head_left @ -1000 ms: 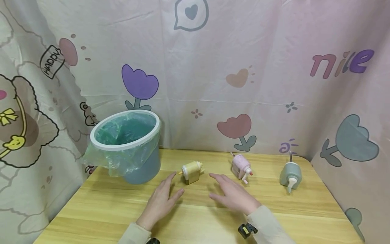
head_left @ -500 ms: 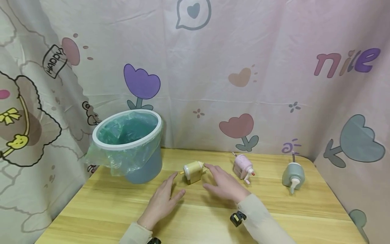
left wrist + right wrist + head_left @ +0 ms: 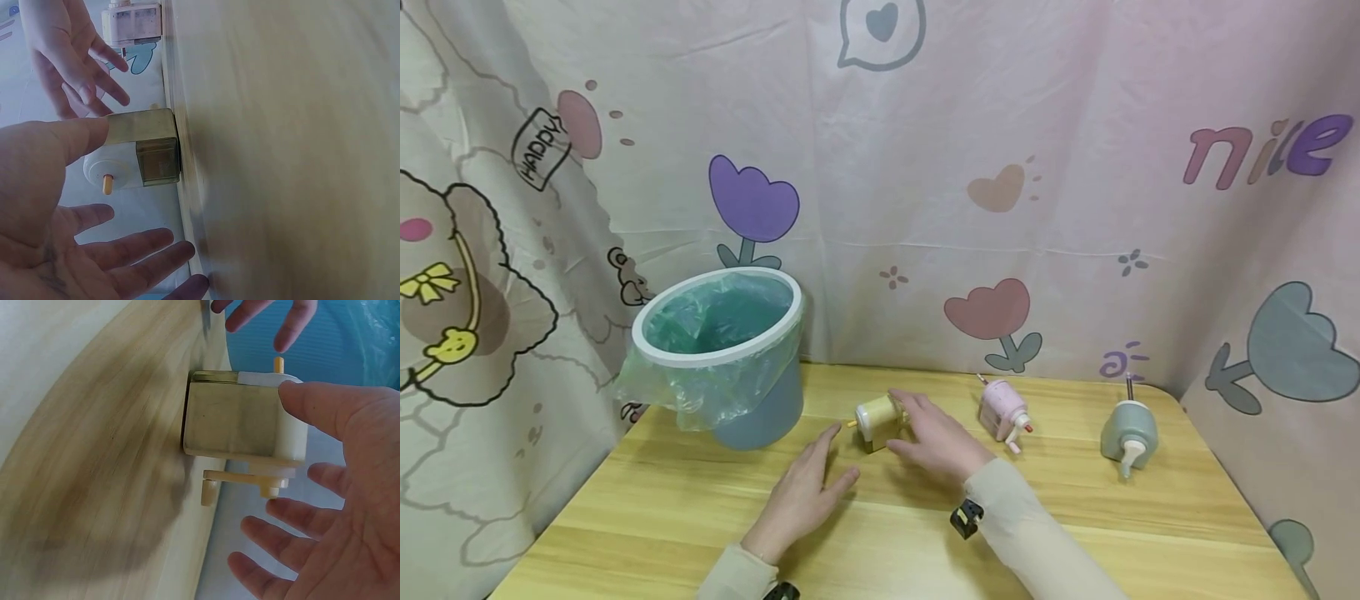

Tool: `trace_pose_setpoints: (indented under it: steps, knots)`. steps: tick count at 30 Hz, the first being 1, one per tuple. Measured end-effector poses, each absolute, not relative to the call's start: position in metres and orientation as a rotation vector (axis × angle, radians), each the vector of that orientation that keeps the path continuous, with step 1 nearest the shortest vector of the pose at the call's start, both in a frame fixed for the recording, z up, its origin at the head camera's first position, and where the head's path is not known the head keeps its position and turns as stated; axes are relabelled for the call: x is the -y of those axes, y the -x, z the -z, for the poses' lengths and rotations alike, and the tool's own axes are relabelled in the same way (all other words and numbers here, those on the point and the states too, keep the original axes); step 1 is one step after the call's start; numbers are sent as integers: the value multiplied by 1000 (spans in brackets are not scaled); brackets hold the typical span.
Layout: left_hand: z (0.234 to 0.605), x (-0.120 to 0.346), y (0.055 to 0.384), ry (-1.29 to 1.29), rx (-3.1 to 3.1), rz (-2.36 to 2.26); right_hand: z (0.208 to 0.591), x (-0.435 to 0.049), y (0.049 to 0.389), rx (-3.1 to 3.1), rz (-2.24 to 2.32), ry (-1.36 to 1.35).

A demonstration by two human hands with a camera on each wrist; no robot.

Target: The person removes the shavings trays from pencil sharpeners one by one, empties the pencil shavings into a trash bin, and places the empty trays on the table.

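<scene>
A yellow hand-crank pencil sharpener (image 3: 876, 423) stands on the wooden table (image 3: 880, 542) in the head view. A short yellow pencil (image 3: 107, 184) pokes out of its white front, and its crank (image 3: 240, 478) is on the opposite side. My right hand (image 3: 942, 446) is at the crank side, its fingers spread and partly overlapping the sharpener in the head view. To the sharpener's left, my left hand (image 3: 797, 500) hovers with fingers apart, holding nothing. Neither hand grips the sharpener.
A blue bin (image 3: 767, 417) lined with a green plastic bag (image 3: 722, 400) stands at the left. A pink sharpener (image 3: 1002, 410) and a grey-green sharpener (image 3: 1129, 432), each with a pencil in it, stand at the right. A printed curtain (image 3: 880, 183) hangs behind the table.
My right hand has moved left and slightly forward, up to the crank side of the yellow sharpener. My left hand has barely moved. The head view has shifted slightly.
</scene>
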State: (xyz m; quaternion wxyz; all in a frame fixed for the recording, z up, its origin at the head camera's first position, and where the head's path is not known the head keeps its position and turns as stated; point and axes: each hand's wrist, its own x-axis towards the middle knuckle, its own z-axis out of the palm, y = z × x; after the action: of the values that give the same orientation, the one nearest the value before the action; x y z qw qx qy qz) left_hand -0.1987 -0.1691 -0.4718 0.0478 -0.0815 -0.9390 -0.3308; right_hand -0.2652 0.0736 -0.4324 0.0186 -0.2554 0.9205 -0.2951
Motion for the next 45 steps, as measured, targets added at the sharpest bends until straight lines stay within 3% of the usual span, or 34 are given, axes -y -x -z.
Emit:
trace_pose_setpoints:
  steps: [45]
  knots:
    - [473,172,203,262,2880,1006,448,-58,283,-2949,832,751]
